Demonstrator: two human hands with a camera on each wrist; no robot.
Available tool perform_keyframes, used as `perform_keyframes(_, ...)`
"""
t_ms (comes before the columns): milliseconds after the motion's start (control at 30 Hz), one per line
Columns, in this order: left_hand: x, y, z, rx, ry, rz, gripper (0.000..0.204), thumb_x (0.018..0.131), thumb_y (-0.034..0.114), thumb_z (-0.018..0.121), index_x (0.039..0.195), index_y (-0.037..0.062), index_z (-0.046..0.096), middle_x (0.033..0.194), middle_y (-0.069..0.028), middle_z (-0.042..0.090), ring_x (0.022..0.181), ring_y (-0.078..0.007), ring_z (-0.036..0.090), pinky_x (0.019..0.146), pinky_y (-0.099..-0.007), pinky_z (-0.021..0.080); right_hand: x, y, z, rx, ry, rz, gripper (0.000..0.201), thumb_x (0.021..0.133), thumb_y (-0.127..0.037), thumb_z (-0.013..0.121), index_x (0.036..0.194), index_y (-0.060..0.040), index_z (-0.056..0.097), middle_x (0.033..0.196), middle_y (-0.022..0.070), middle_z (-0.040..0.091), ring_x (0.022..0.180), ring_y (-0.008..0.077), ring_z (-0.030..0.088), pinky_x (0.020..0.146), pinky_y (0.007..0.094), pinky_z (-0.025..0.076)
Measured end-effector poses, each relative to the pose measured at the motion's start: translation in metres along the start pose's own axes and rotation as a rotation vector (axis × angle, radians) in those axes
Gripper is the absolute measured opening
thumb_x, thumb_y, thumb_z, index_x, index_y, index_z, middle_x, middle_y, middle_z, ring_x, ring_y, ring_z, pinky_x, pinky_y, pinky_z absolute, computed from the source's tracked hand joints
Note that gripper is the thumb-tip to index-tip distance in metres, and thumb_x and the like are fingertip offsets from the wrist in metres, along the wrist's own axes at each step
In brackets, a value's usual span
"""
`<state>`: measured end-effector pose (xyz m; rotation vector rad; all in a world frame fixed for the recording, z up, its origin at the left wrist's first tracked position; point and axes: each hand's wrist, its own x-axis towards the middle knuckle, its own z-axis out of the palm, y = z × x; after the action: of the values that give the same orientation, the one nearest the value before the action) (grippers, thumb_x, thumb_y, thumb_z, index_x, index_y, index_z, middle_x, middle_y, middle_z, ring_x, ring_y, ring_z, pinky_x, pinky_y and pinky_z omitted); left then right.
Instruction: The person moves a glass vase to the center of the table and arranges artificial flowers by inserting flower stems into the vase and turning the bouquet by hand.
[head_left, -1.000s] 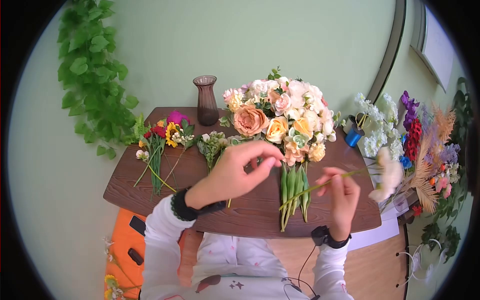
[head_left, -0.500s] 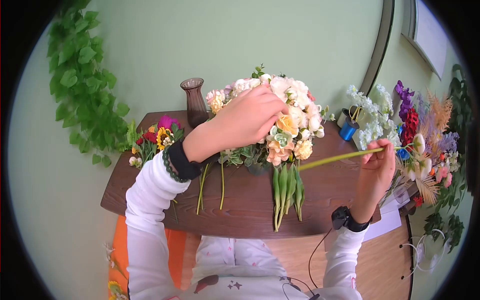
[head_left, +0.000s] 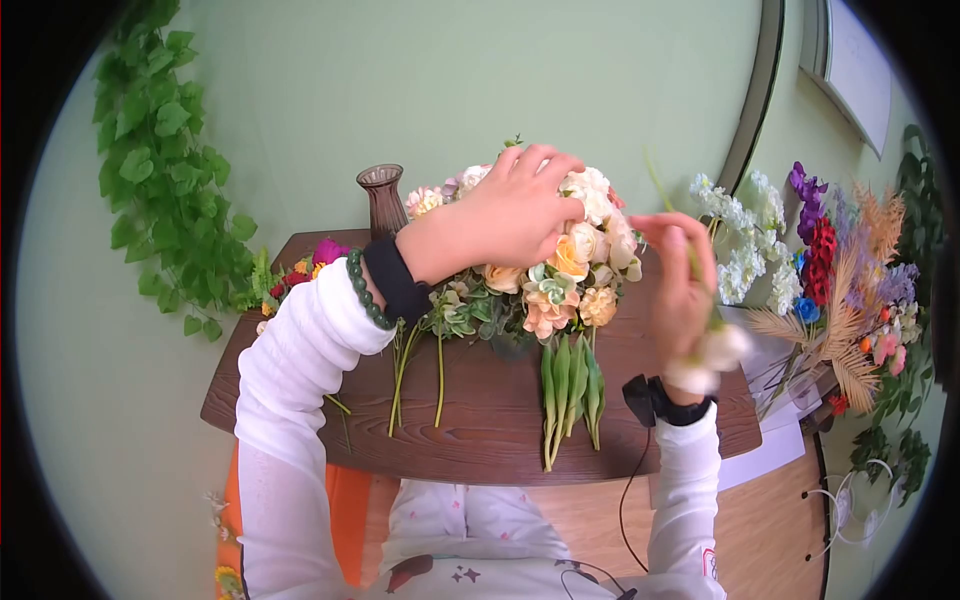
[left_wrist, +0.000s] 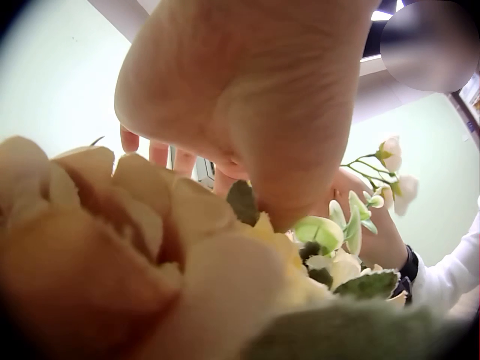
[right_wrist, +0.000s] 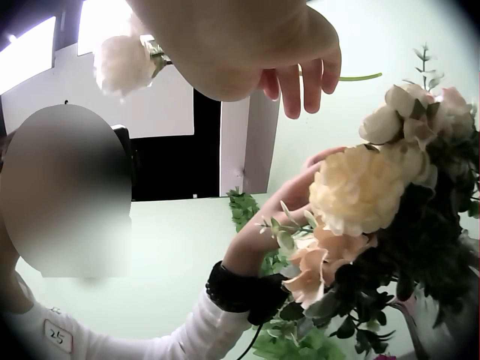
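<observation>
A full bouquet of cream, peach and yellow artificial flowers [head_left: 575, 255] stands at the middle of the table. My left hand [head_left: 510, 210] lies over its top, fingers spread among the blossoms; in the left wrist view the thumb dips between petals and leaves. To the right of the bouquet, my right hand [head_left: 685, 285] pinches the green stem of a white artificial flower [head_left: 718, 358]. That flower's blooms hang down by the wrist, blurred, while the bare stem end points up and away. In the right wrist view the stem [right_wrist: 361, 77] sticks out beyond the fingers.
A purple-tinted glass vase [head_left: 382, 200] stands behind my left forearm. Green tulip-like leaves [head_left: 572, 390] lie before the bouquet on the dark wooden table [head_left: 480, 435]. Loose stems and bright flowers are at the left, partly covered by my sleeve. More artificial flowers [head_left: 825, 250] crowd the right side.
My left hand has risen from in front of the bouquet onto its top. The right hand swung out right, then came back beside the bouquet, with the white flower's blooms now turned downward.
</observation>
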<state>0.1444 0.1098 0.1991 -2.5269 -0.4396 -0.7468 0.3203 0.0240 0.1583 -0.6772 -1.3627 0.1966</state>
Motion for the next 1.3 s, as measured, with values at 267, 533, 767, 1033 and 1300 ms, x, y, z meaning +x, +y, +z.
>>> perform_keyframes(267, 0.001, -0.005, 0.003, -0.072, -0.136, 0.007, 0.033, 0.069, 0.015, 0.053, 0.100, 0.0069, 0.057, 0.120, -0.0154, 0.042, 0.115, -0.0321, 0.034, 0.094, -0.0437, 0.028, -0.002, 0.021, 0.022, -0.232, -0.199, 0.059, 0.013, 0.081, -0.012, 0.058, 0.087, -0.0020, 0.053, 0.080, 0.0078, 0.060, 0.069, 0.0122, 0.054, 0.063, 0.0237, 0.042)
perform_keyframes(533, 0.002, -0.009, 0.007, -0.081, -0.131, -0.038, 0.025, 0.069, 0.019, 0.058, 0.089, 0.0054, 0.053, 0.114, -0.0143, 0.044, 0.113, -0.0304, 0.036, 0.090, -0.0402, 0.033, 0.003, 0.039, 0.026, -0.304, -0.242, -0.038, 0.019, 0.071, -0.010, 0.065, 0.082, -0.0034, 0.050, 0.070, 0.0056, 0.054, 0.061, 0.0181, 0.050, 0.056, 0.0303, 0.041)
perform_keyframes(767, -0.002, -0.004, 0.008, -0.039, -0.081, -0.136, 0.018, 0.066, 0.012, 0.056, 0.082, 0.0066, 0.051, 0.106, -0.0111, 0.047, 0.095, -0.0284, 0.046, 0.077, -0.0393, 0.041, -0.001, 0.039, 0.021, -0.380, -0.234, -0.087, 0.018, 0.068, -0.006, 0.064, 0.079, -0.0048, 0.050, 0.068, 0.0051, 0.052, 0.055, 0.0186, 0.047, 0.053, 0.0299, 0.039)
perform_keyframes(1033, -0.008, -0.009, 0.015, 0.018, 0.037, -0.052, 0.014, 0.064, 0.009, 0.055, 0.077, 0.0089, 0.061, 0.104, -0.0081, 0.049, 0.090, -0.0264, 0.048, 0.073, -0.0379, 0.042, -0.004, 0.034, 0.019, -0.472, -0.322, -0.168, 0.017, 0.066, -0.002, 0.061, 0.078, -0.0067, 0.050, 0.071, 0.0041, 0.053, 0.068, 0.0221, 0.049, 0.065, 0.0322, 0.037)
perform_keyframes(1300, -0.013, -0.001, 0.006, 0.007, 0.022, -0.120, 0.022, 0.068, 0.028, 0.061, 0.075, 0.0081, 0.057, 0.102, -0.0071, 0.049, 0.090, -0.0251, 0.046, 0.072, -0.0367, 0.040, -0.004, 0.034, 0.016, -0.481, -0.321, -0.101, 0.011, 0.072, -0.003, 0.056, 0.080, -0.0071, 0.051, 0.071, 0.0060, 0.053, 0.068, 0.0225, 0.049, 0.067, 0.0322, 0.037)
